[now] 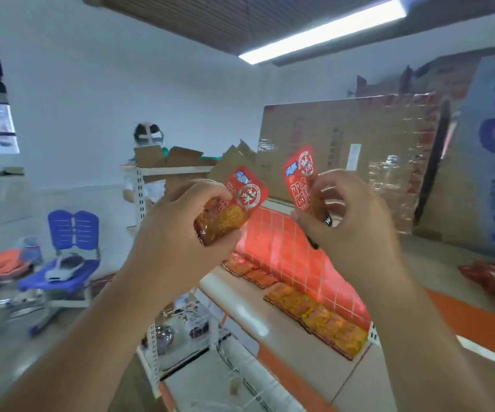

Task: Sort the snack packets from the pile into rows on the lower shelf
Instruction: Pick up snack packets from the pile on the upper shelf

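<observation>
Left grip [175,233] clutching packet [234,209], right grip [350,221] pinching second packet [299,176], above shelf [258,319]

I see two red snack packets held up in front of the shelving. The first packet [234,209] leans right in my left hand [178,230], orange-brown contents showing through its lower half. The second packet [301,179] stands nearly upright, pinched by my right hand [350,221]. On the lower shelf [249,301], sorted packets [314,304] lie flat in a row along the back panel.
</observation>
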{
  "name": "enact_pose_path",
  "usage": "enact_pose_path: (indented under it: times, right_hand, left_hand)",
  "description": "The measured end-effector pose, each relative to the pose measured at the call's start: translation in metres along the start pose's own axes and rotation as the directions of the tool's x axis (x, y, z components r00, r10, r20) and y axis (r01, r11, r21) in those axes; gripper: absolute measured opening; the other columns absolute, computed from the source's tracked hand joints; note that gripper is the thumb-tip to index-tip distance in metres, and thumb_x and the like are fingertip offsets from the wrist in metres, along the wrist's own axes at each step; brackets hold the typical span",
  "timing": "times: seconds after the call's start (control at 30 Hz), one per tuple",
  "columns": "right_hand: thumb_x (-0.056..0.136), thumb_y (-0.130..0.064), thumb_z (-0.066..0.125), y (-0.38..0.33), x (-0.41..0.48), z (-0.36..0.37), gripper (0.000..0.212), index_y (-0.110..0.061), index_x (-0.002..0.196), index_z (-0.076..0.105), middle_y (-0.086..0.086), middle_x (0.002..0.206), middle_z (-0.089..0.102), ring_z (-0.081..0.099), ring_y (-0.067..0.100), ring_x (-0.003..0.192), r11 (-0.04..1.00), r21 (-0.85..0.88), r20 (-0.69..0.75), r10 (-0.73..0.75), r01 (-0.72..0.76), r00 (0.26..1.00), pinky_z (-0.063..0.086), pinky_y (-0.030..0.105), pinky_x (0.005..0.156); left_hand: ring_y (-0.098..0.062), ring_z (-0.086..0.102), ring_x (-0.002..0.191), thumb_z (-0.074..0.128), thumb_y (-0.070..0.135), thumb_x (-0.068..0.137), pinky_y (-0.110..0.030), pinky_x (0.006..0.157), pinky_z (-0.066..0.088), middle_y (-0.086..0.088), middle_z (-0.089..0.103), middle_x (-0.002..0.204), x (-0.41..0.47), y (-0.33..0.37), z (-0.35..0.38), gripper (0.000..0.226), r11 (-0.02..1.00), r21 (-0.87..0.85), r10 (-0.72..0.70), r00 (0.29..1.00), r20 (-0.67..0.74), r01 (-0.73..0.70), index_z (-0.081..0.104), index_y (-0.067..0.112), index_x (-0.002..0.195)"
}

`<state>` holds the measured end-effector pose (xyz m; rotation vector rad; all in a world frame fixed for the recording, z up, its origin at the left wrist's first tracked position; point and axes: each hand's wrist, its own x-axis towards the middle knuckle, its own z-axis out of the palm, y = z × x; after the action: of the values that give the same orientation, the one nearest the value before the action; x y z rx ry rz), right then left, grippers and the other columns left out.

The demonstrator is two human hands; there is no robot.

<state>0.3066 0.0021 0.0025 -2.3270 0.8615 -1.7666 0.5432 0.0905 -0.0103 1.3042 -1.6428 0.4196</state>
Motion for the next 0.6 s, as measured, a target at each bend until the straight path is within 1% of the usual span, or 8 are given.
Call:
enact_pose_path:
  times: [0.07, 0.13, 0.2, 0.27, 0.33, 0.43, 0.5, 0.6]
  right_hand:
    - [0.076, -0.032, 0.085, 0.003, 0.003, 0.034, 0.034, -0.036, 0.093, 0.056, -0.015, 0.101, 0.064, 0.066, 0.011, 0.091, 0.999, 0.051, 0.008, 0.015, -0.015, 1.0, 0.057, 0.039, 0.079]
    - [0.077, -0.036, 0.083, 0.009, 0.004, 0.064, 0.031, -0.037, 0.093, 0.057, -0.016, 0.101, 0.064, 0.065, 0.01, 0.093, 0.996, 0.083, 0.028, 0.033, -0.036, 0.999, 0.057, 0.037, 0.079]
    - [0.077, -0.035, 0.083, 0.018, 0.005, 0.092, 0.03, -0.037, 0.092, 0.057, -0.016, 0.099, 0.063, 0.065, 0.008, 0.091, 0.992, 0.109, 0.054, 0.059, -0.064, 0.997, 0.057, 0.035, 0.079]
    - [0.075, -0.035, 0.083, 0.029, 0.004, 0.117, 0.031, -0.038, 0.092, 0.057, -0.017, 0.097, 0.063, 0.064, 0.005, 0.089, 0.99, 0.106, 0.068, 0.088, -0.095, 0.994, 0.055, 0.029, 0.077]
    - [0.075, -0.035, 0.083, 0.044, 0.005, 0.142, 0.031, -0.037, 0.091, 0.058, -0.017, 0.098, 0.064, 0.062, 0.003, 0.089, 0.986, 0.102, 0.083, 0.121, -0.129, 0.989, 0.053, 0.025, 0.076]
    - [0.075, -0.034, 0.084, 0.071, 0.008, 0.17, 0.033, -0.038, 0.094, 0.058, -0.018, 0.1, 0.063, 0.059, 0.0, 0.09, 0.983, 0.085, 0.1, 0.154, -0.163, 0.983, 0.048, 0.019, 0.072]
    - [0.075, -0.036, 0.084, 0.094, 0.011, 0.188, 0.036, -0.04, 0.097, 0.056, -0.019, 0.1, 0.063, 0.058, -0.001, 0.089, 0.982, 0.059, 0.096, 0.171, -0.177, 0.981, 0.046, 0.018, 0.07]
    - [0.074, -0.036, 0.085, 0.134, 0.021, 0.21, 0.037, -0.041, 0.096, 0.056, -0.017, 0.1, 0.063, 0.058, 0.0, 0.088, 0.976, 0.043, 0.081, 0.21, -0.214, 0.974, 0.048, 0.021, 0.071]
  left_hand:
    - [0.004, 0.056, 0.102, 0.081, 0.051, 0.076, -0.003, 0.078, 0.036, 0.024, 0.061, 0.118, -0.004, -0.029, -0.01, 0.047, 0.999, 0.045, -0.03, 1.0, -0.006, 0.031, 0.056, 0.044, 0.116]
    - [0.002, 0.057, 0.101, 0.075, 0.053, 0.075, -0.006, 0.079, 0.038, 0.024, 0.062, 0.117, -0.006, -0.053, -0.014, 0.045, 0.996, 0.071, -0.049, 0.999, -0.012, 0.05, 0.056, 0.043, 0.115]
    - [0.0, 0.058, 0.101, 0.075, 0.052, 0.076, -0.003, 0.081, 0.04, 0.023, 0.063, 0.116, -0.008, -0.076, -0.013, 0.044, 0.995, 0.079, -0.06, 0.998, -0.006, 0.06, 0.058, 0.041, 0.115]
    - [0.001, 0.059, 0.101, 0.074, 0.053, 0.077, 0.001, 0.082, 0.038, 0.022, 0.063, 0.117, -0.008, -0.096, -0.008, 0.043, 0.994, 0.081, -0.076, 0.997, 0.013, 0.075, 0.058, 0.041, 0.115]
    - [0.002, 0.058, 0.101, 0.075, 0.055, 0.079, 0.001, 0.08, 0.038, 0.022, 0.063, 0.117, -0.005, -0.117, 0.002, 0.042, 0.992, 0.087, -0.098, 0.995, 0.032, 0.095, 0.057, 0.043, 0.115]
    - [0.01, 0.054, 0.105, 0.073, 0.058, 0.078, -0.004, 0.075, 0.039, 0.028, 0.061, 0.113, 0.003, -0.146, 0.026, 0.043, 0.989, 0.094, -0.117, 0.992, 0.045, 0.112, 0.055, 0.046, 0.115]
    - [0.017, 0.05, 0.106, 0.069, 0.061, 0.076, -0.008, 0.076, 0.036, 0.037, 0.055, 0.107, 0.012, -0.166, 0.048, 0.044, 0.99, 0.089, -0.114, 0.992, 0.047, 0.11, 0.053, 0.047, 0.115]
    - [0.011, 0.051, 0.105, 0.072, 0.058, 0.075, -0.017, 0.081, 0.043, 0.042, 0.05, 0.105, 0.033, -0.197, 0.091, 0.045, 0.993, 0.064, -0.105, 0.992, 0.072, 0.101, 0.054, 0.048, 0.115]
